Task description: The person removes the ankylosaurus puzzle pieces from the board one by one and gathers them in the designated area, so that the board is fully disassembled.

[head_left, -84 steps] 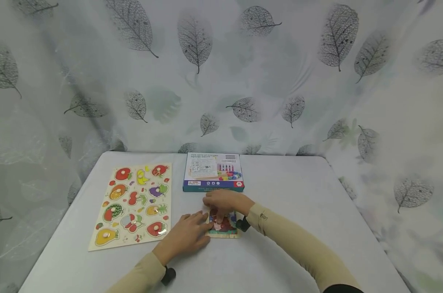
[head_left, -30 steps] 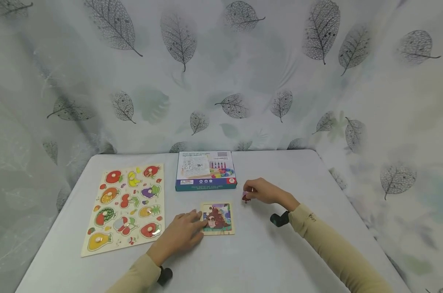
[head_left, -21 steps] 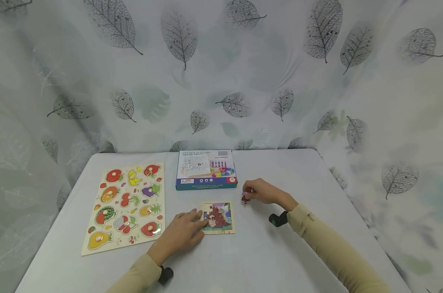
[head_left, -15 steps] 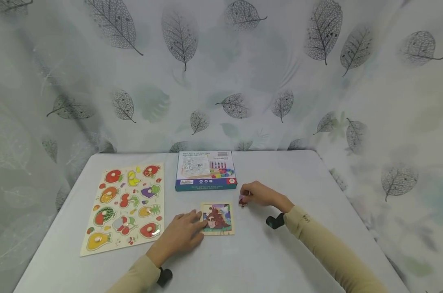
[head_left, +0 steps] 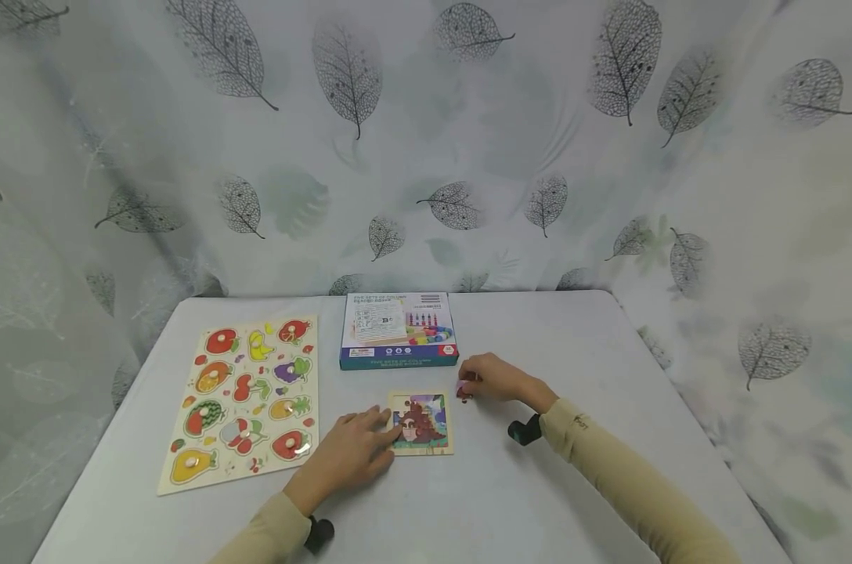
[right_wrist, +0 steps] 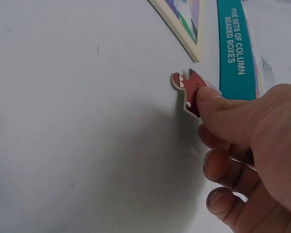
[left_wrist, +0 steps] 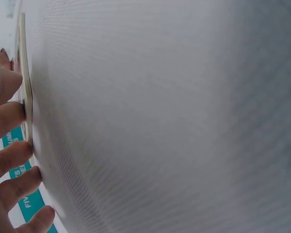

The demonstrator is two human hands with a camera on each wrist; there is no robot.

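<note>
My right hand [head_left: 495, 379] pinches a small jigsaw piece [right_wrist: 188, 92] between thumb and fingers, just right of the puzzle. The piece is dark red with white tooth shapes and a patch of pink-purple. A small square jigsaw puzzle [head_left: 424, 423] in a pale wooden frame lies flat on the table, showing a reddish-brown animal. A gap shows at the picture's upper left. At its left edge rests my left hand [head_left: 351, 450], fingers spread and relaxed, the fingertips touching the frame [left_wrist: 25, 77].
Behind the puzzle lies a white and teal boxed bead set [head_left: 399, 333]. A large fruit knob-puzzle board [head_left: 246, 399] lies to the left. The table [head_left: 539, 501] wears a white cloth, and a leaf-print curtain [head_left: 426, 141] hangs behind it.
My right hand has left the puzzle and now holds a piece to its right. Over the last second it has shifted slightly left and nearer. The left hand stays at the frame.
</note>
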